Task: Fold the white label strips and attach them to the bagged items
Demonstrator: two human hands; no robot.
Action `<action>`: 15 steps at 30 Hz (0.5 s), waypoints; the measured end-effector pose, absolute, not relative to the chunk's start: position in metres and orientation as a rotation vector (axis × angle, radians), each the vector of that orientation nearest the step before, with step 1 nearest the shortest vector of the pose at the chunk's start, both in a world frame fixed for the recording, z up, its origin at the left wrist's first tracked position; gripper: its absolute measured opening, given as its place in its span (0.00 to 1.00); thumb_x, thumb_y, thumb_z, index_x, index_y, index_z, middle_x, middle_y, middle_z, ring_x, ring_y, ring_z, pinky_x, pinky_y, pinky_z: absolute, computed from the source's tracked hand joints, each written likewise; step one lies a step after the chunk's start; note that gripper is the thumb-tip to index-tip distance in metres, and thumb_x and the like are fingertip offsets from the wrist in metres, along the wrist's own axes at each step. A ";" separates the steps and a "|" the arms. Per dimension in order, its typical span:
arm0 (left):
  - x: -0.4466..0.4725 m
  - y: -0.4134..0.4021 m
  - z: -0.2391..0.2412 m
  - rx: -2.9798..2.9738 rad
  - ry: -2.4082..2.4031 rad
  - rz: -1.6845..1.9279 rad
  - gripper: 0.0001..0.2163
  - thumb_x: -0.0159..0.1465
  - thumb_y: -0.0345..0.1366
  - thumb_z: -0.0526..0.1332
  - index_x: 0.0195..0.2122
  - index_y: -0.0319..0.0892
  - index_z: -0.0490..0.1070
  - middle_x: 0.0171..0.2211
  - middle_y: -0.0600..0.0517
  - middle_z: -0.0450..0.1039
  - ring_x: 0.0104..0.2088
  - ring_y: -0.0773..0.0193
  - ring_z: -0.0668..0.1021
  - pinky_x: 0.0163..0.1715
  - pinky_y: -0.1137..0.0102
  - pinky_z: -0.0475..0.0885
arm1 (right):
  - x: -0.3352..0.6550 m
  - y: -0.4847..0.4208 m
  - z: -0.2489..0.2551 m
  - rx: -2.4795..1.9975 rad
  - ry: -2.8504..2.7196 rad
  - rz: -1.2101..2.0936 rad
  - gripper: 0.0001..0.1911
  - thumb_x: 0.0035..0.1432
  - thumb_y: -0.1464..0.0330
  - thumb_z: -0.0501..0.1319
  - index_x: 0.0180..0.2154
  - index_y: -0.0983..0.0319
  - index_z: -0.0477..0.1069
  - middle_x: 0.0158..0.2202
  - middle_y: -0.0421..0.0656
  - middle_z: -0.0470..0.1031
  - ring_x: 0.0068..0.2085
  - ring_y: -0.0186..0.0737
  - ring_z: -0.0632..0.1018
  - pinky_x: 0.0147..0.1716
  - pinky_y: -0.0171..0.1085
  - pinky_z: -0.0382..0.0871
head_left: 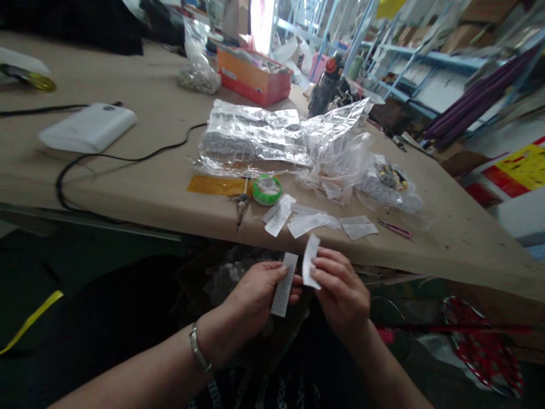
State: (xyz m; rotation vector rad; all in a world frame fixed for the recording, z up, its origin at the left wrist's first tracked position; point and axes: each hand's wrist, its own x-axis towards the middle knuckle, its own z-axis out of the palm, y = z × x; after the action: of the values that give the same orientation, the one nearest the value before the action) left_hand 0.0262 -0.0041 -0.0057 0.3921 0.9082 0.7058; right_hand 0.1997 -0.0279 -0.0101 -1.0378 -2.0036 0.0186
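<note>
Narrow white printed paper strip [284, 285] pinched in left hand [251, 298], curled white paper strip [310, 261] pinched in right hand [340, 292], both below brown table edge [426, 253]. More white slips [315, 221] above, beside green tape roll [267, 190].

You're in a workshop or small factory: paper-covered brown counter [128, 165], blue metal storage racks [409, 57], crinkled clear plastic packing bags [264, 136], orange cardboard parts box [251, 79].

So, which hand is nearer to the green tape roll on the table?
Left. The left hand is below the green tape roll, almost straight under it; the right hand is below and farther to the right.
</note>
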 end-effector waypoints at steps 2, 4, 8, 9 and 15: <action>0.023 -0.004 -0.007 0.349 0.821 0.769 0.03 0.53 0.28 0.63 0.28 0.32 0.72 0.23 0.49 0.73 0.20 0.71 0.72 0.19 0.78 0.65 | 0.171 -0.034 -0.016 -0.933 -2.147 0.056 0.11 0.56 0.75 0.59 0.41 0.58 0.72 0.41 0.44 0.77 0.51 0.45 0.72 0.50 0.50 0.67; 0.019 -0.003 -0.009 0.291 0.835 0.826 0.03 0.50 0.27 0.65 0.25 0.33 0.71 0.21 0.51 0.71 0.19 0.73 0.71 0.17 0.79 0.62 | 0.154 -0.036 -0.026 -0.906 -2.211 0.052 0.10 0.57 0.75 0.58 0.41 0.59 0.72 0.39 0.44 0.77 0.50 0.43 0.73 0.51 0.48 0.66; 0.010 -0.003 -0.013 0.273 0.919 0.870 0.01 0.51 0.27 0.63 0.25 0.34 0.71 0.21 0.52 0.70 0.20 0.72 0.71 0.18 0.78 0.61 | 0.146 -0.035 -0.038 -0.902 -2.266 0.018 0.10 0.58 0.75 0.56 0.41 0.59 0.72 0.40 0.43 0.77 0.51 0.41 0.72 0.54 0.46 0.64; 0.008 -0.003 -0.014 0.283 0.916 0.869 0.01 0.51 0.26 0.62 0.26 0.34 0.71 0.21 0.52 0.70 0.20 0.72 0.72 0.18 0.78 0.62 | 0.147 -0.034 -0.038 -0.903 -2.281 0.008 0.10 0.59 0.75 0.56 0.41 0.59 0.72 0.40 0.43 0.77 0.52 0.41 0.72 0.54 0.46 0.63; 0.007 -0.004 -0.010 0.302 0.901 0.886 0.04 0.51 0.28 0.64 0.27 0.33 0.72 0.25 0.49 0.72 0.23 0.70 0.73 0.21 0.78 0.63 | 0.146 -0.033 -0.027 -0.937 -2.327 -0.026 0.10 0.60 0.75 0.54 0.39 0.60 0.72 0.42 0.43 0.77 0.53 0.42 0.71 0.56 0.46 0.61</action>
State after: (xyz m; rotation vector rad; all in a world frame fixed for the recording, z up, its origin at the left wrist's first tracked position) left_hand 0.0070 -0.0036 -0.0101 0.3017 0.9009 0.8863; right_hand 0.1456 -0.0326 -0.0275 -0.9366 -2.3266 -0.0256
